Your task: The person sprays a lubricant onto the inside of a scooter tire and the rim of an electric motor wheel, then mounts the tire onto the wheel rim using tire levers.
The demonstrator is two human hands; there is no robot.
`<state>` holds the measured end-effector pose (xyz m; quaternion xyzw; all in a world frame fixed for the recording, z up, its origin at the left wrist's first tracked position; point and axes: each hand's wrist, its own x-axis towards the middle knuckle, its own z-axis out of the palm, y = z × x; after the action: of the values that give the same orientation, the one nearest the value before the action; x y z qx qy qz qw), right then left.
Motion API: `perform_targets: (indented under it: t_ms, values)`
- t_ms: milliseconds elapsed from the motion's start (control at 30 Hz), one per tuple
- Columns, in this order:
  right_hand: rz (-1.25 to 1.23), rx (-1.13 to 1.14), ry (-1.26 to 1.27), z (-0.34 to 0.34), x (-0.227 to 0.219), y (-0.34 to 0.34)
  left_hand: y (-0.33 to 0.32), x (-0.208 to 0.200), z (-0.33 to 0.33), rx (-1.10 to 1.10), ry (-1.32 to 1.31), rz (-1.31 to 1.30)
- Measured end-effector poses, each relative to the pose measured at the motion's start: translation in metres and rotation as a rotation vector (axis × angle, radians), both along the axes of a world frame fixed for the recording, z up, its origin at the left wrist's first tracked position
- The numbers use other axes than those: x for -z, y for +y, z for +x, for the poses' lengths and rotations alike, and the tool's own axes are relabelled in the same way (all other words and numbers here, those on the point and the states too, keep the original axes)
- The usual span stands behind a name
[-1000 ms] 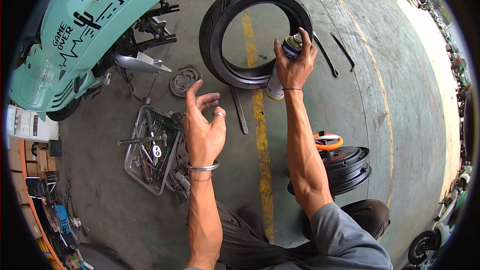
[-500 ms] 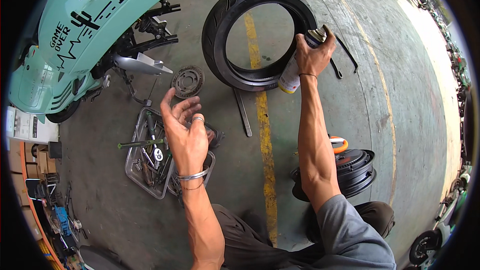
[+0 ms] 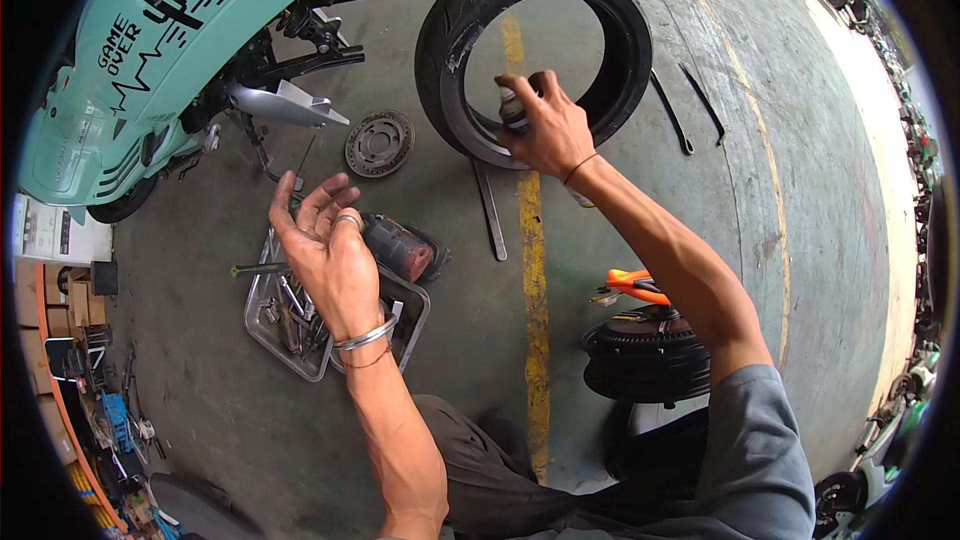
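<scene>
Here's the right hand [image 3: 555,135], clamped round a spray can [image 3: 513,112], right in front of the near side of the tyre [image 3: 440,80]; whether can and tyre touch, I can't tell. The left hand [image 3: 335,265] is well apart, open, fingers spread, over the tool tray [image 3: 318,376], covering part of its load. Just right of that hand sits a black-and-red object [image 3: 400,248], hard to make out; beyond its fingers lies a metal disc [image 3: 380,145]. The right arm overlaps the wheel hub [image 3: 645,355], and the right hand hides most of the can.
</scene>
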<state>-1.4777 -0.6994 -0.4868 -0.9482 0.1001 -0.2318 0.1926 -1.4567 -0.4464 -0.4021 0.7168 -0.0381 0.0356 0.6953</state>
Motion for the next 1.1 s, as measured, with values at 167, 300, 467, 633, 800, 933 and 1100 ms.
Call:
perform_targets:
  t_ms: [167, 300, 467, 633, 800, 933, 1100]
  values:
    - [0.068, 0.355, -0.327, 0.022, -0.039, -0.06, -0.012, -0.004, 0.001, 0.035, -0.02, -0.009]
    - [-0.1, -0.012, -0.032, 0.027, -0.005, -0.023, -0.006, -0.002, 0.001, 0.023, -0.017, -0.018]
    - [-0.156, -0.089, 0.35, -0.01, 0.037, -0.026, -0.007, -0.007, -0.003, 0.023, -0.016, 0.034]
    - [0.043, 0.091, -0.064, 0.014, -0.018, -0.039, -0.016, -0.008, -0.005, 0.028, -0.025, 0.05]
    - [-0.308, -0.268, 0.319, 0.007, 0.042, -0.015, -0.015, -0.004, -0.006, 0.034, -0.025, 0.018]
    - [-0.346, -0.029, 0.514, -0.051, 0.067, -0.067, -0.017, -0.008, -0.004, 0.036, -0.044, 0.011]
    - [-0.358, 0.055, 0.12, -0.06, 0.031, -0.085, -0.018, -0.006, -0.002, 0.034, -0.03, -0.009]
